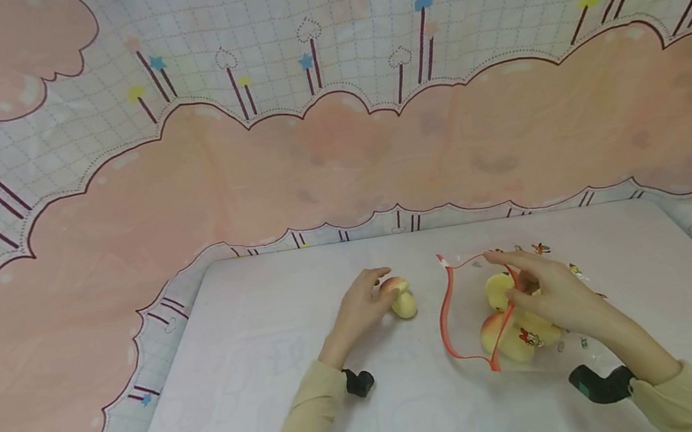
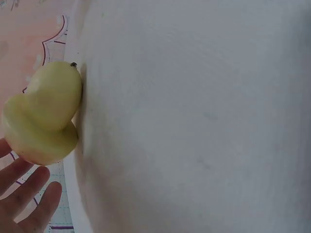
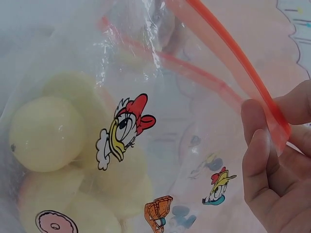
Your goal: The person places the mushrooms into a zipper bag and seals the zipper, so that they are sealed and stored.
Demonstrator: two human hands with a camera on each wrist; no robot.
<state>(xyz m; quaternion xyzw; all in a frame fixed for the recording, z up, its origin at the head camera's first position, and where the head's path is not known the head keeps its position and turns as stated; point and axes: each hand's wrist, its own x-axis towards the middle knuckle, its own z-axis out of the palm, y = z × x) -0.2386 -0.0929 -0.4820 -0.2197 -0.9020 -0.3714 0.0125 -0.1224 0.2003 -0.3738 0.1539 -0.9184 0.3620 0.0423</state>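
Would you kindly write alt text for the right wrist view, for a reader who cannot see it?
A right hand pinches the red zip edge of a clear plastic bag printed with cartoon ducks. Several pale yellow fruits lie inside the bag, at the left of the frame.

- Left hand (image 1: 362,306): reaches forward from a beige sleeve, fingers loosely extended, fingertips (image 2: 29,194) relaxed and spread.
- Right hand (image 1: 549,288): stretched forward and inward, thumb and fingers (image 3: 257,145) pinched together.
- Both wrists carry dark mounts.
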